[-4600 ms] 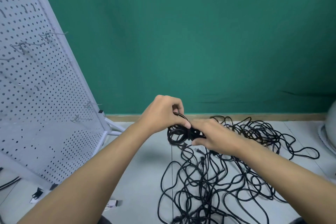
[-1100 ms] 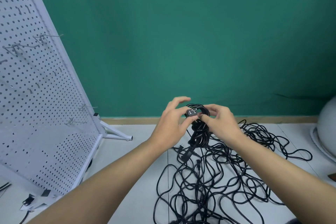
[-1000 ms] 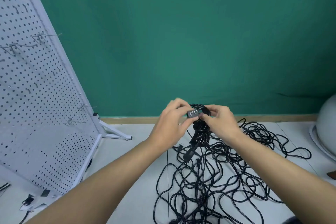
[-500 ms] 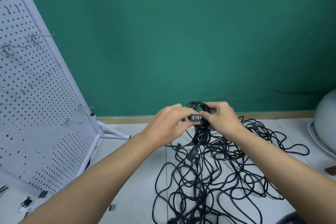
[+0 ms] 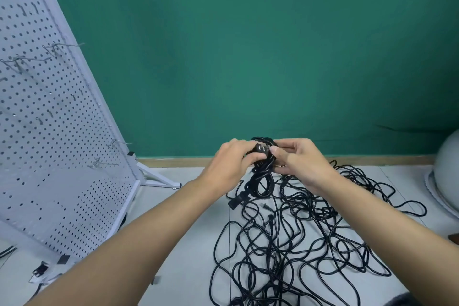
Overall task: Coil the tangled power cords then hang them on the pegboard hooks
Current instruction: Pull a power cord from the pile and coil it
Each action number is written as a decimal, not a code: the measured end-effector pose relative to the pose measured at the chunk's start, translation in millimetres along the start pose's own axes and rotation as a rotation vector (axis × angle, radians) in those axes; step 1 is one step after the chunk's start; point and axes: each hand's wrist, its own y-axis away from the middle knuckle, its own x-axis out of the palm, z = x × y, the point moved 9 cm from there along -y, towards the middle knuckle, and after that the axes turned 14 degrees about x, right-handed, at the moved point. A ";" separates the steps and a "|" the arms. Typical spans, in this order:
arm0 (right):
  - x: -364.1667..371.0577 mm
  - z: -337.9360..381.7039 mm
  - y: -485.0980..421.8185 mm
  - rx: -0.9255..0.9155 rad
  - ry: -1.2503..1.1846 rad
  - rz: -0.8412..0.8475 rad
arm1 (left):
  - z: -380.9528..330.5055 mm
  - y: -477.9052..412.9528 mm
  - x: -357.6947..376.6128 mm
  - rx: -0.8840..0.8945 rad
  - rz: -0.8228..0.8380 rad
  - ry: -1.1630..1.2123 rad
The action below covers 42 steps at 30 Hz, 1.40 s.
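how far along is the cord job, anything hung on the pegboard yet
Done: one coiled cord. In hand: left hand and right hand grip it near its plug. To do: hang it on the empty hooks, then the tangled pile on the floor.

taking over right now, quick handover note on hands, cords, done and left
Left hand: holds the plug at the top of the coil.
Right hand: pinches the coil near its top.
Pile: tangled on the floor below the coil. Pegboard stands at left; the hooks in view carry no cords.
Done: one cord coiled.
Left: hang it, then coil and hang the rest.
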 end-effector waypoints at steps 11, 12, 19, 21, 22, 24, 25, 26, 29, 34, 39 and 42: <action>1.5 -5.9 -1.1 0.028 -0.105 -0.008 | 5.2 7.5 2.0 -0.129 0.015 0.221; 1.7 -5.4 -0.7 0.025 -0.107 -0.007 | 7.9 8.7 1.1 -0.177 -0.009 0.264; 4.3 -7.0 -1.3 0.025 -0.079 -0.047 | 14.8 9.2 -0.3 -0.361 -0.005 0.247; 5.8 -8.5 -1.5 0.035 -0.092 -0.065 | 16.1 9.4 -0.2 -0.395 0.045 0.230; 6.2 -9.8 -1.6 0.040 -0.104 -0.078 | 17.1 10.0 -0.8 -0.405 0.063 0.223; 6.4 -11.6 -2.0 0.045 -0.131 -0.105 | 16.0 8.6 -4.6 -0.385 0.089 0.152; 6.1 -12.4 -2.4 0.044 -0.151 -0.113 | 14.6 6.8 -6.6 -0.364 0.092 0.100; 5.7 -12.6 -2.9 0.040 -0.170 -0.116 | 13.2 5.3 -8.1 -0.345 0.086 0.062; 4.0 -12.2 -3.4 0.050 -0.202 -0.122 | 12.4 5.6 -5.0 -0.331 0.075 0.038; 2.8 -8.4 -1.8 0.012 -0.191 -0.108 | 16.3 8.3 -3.3 -0.371 0.053 0.075; 14.5 1.9 4.7 -0.112 0.026 -0.062 | 23.4 10.3 -10.3 -0.382 0.014 0.065; 15.8 5.7 3.5 -0.094 0.095 0.001 | 27.6 14.3 -7.2 -0.346 0.015 0.142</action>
